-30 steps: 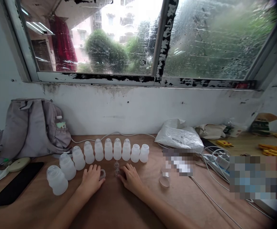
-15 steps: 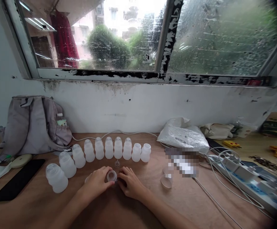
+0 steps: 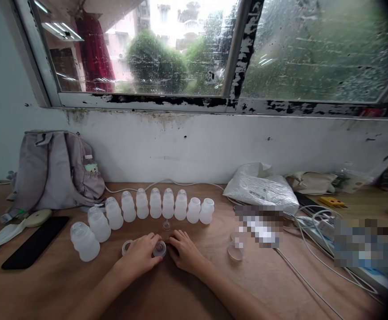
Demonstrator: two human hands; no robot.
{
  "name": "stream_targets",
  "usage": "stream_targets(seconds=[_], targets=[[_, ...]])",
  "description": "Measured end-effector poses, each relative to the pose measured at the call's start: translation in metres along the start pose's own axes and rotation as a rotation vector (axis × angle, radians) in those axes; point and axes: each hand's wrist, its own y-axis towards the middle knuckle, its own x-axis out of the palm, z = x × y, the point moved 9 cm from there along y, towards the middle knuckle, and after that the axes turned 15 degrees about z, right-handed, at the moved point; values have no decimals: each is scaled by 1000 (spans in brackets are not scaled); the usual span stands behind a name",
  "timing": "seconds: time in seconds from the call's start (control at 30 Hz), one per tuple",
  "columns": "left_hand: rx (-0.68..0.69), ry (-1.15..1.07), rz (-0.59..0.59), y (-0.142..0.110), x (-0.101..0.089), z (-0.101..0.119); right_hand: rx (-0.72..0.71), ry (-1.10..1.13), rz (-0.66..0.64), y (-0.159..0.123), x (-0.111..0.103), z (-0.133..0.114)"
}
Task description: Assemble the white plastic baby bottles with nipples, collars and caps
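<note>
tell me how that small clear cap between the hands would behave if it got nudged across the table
The small clear cap looks like thin translucent plastic, so it is probably very light and would slide easily on the smooth wooden table. Its round shape suggests it could roll if tipped on edge. The left hand and right hand flank it closely, which likely limits skidding.

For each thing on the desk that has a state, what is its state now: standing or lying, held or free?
left hand: on the desk, fingertips holding the small clear cap
small clear cap: held between both hands
right hand: on the desk, fingers touching the cap
white bottles: upright in a curved row, free
clear ring: lying flat beside the left hand
black phone: lying flat, screen dark
grey backpack: leaning against the wall
</note>
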Motion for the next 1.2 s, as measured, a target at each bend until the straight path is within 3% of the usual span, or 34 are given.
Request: stream_targets(seconds=[0.13,0.37,0.73,0.87,0.97,1.13,1.2], targets=[[-8,33,-38,-1,11,-4,6,-12,-1,0,0,0],[-16,-27,-10,-1,12,-3,11,-11,3,-1,1,2],[-18,-94,96,7,-1,-7,1,45,-15,-1,-3,-4],[-92,-276,157,10,6,-8,-22,106,2,-1,-7,-7],[-145,-556,232,13,20,-11,9,165,52,0,-11,-3],[-473,-980,323,7,47,-38,69,233,116,-1,-9,9],[-490,-1035,346,4,44,-37,131,227,166,-1,-9,18]])
